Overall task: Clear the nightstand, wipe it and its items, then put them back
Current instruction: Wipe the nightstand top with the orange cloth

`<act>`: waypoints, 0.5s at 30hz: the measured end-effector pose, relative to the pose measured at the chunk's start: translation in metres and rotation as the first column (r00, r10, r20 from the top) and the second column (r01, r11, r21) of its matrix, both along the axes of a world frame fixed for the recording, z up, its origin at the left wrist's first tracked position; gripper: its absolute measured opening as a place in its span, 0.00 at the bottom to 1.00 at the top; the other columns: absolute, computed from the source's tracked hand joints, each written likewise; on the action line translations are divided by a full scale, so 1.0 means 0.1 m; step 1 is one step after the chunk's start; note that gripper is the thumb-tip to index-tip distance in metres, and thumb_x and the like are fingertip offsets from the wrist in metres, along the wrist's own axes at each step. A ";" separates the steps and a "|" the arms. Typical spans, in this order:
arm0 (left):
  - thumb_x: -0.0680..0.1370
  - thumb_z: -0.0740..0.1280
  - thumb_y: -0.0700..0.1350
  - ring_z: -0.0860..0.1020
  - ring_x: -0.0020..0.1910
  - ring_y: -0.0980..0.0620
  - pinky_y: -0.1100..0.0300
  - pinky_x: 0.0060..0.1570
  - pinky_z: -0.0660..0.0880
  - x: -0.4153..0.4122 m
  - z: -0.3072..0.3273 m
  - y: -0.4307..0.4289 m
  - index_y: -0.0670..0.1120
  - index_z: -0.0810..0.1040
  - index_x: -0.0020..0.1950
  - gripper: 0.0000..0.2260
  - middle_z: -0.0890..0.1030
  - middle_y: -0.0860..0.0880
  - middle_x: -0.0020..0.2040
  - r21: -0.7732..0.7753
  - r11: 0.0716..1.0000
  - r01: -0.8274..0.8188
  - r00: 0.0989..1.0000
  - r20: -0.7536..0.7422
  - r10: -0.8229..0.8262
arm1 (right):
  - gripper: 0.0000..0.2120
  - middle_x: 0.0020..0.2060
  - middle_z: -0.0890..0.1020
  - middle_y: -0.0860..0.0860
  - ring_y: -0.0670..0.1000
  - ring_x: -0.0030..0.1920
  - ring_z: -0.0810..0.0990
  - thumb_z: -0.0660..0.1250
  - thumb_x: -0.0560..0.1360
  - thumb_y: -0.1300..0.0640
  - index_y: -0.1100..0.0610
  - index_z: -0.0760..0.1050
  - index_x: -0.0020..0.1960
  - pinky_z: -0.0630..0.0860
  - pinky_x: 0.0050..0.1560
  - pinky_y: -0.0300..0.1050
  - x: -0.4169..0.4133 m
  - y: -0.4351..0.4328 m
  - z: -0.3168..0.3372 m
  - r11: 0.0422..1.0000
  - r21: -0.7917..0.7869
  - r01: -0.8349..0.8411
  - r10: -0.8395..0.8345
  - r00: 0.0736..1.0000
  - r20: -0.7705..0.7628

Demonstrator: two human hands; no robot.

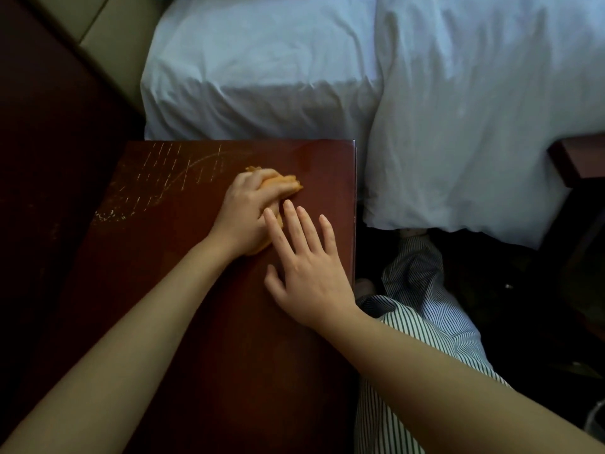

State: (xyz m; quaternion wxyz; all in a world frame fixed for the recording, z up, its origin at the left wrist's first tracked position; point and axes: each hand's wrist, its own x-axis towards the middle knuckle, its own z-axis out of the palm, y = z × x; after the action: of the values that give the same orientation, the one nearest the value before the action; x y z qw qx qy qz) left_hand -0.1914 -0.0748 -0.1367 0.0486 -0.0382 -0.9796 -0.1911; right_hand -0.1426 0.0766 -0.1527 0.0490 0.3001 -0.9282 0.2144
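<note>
Head view, looking straight down: the nightstand (203, 322) fills the lower middle, its dark reddish wooden top carrying nothing but the two hands and a cloth. Pale scratches (170, 178) mark its far left part. The orange cloth (284, 185) sits bunched on the top, toward the far edge and right of centre. The left hand (244, 211) lies over it with the fingers curled round the bundle, pressing it against the wood; cloth shows past the fingertips and under the heel of the hand. The right hand (311, 267) lies flat just beside it, near the top's right edge, fingers straight and slightly spread, holding nothing; its index fingertip reaches the left hand. Beyond the far edge lies a bed with a white sheet (262, 77), and a white duvet (474, 109) hangs down to the right. Striped trousers (425, 322) show right of the nightstand. A dark wooden panel (49, 142) stands to the left.
</note>
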 end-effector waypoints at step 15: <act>0.79 0.56 0.41 0.66 0.64 0.43 0.55 0.62 0.61 -0.66 -0.02 0.34 0.51 0.73 0.66 0.17 0.71 0.45 0.66 -0.005 0.926 -0.378 0.923 -0.075 0.377 | 0.35 0.74 0.59 0.59 0.58 0.73 0.60 0.55 0.71 0.50 0.55 0.52 0.76 0.47 0.72 0.55 0.01 0.01 0.01 1.000 -0.014 -0.007 0.007 1.000 0.015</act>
State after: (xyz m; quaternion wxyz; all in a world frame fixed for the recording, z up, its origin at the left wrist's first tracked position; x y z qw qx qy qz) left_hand -0.2578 -0.0410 -0.1384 0.1195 0.1437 -0.9680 -0.1673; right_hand -0.1421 0.0776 -0.1513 0.0434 0.3013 -0.9259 0.2235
